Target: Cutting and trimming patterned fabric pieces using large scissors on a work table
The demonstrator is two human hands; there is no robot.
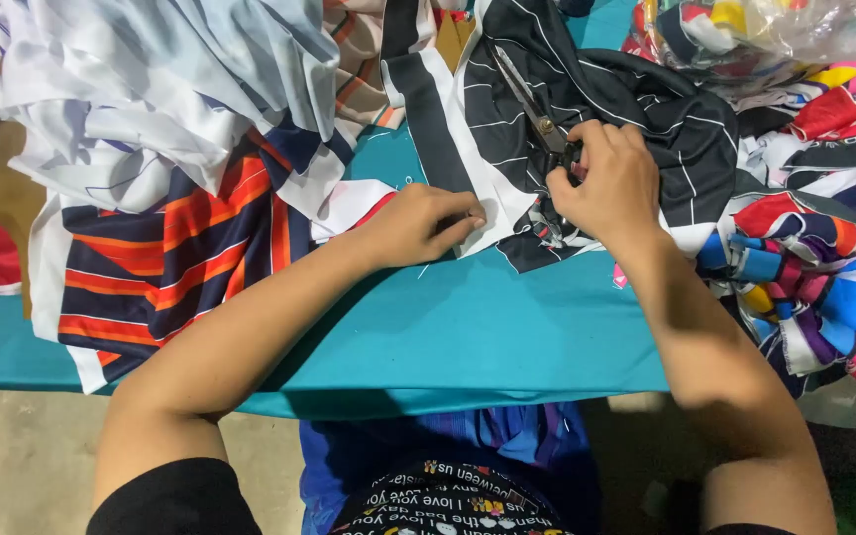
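Scene: You sat at a tabletop [468, 337] covered in teal cloth, heaped with printed fabric on three sides.
Left hand: Your left hand [426, 224] lay flat, fingers together, pressing the white edge of the black-and-white striped fabric [636, 99] against the tabletop.
Right hand: Your right hand [608, 183] was closed around the handles of the scissors [532, 101], whose blades pointed away from you across the dark striped cloth; how far the blades stood apart could not be told.
Work piece: The striped fabric sat at the far middle of the tabletop, bunched under both hands, its white border running toward your left hand.
Surroundings: A navy, orange and white striped piece [170, 258] draped off the left side; white sheeting [131, 89] was piled behind it; bright multicoloured scraps [814, 267] crowded the right edge.
Step in hand: You appeared to be mid-cut, trimming the striped piece near its border.
Next move: It likely called for keeping the cloth taut under the left hand and its fingertips clear of the blades' line.
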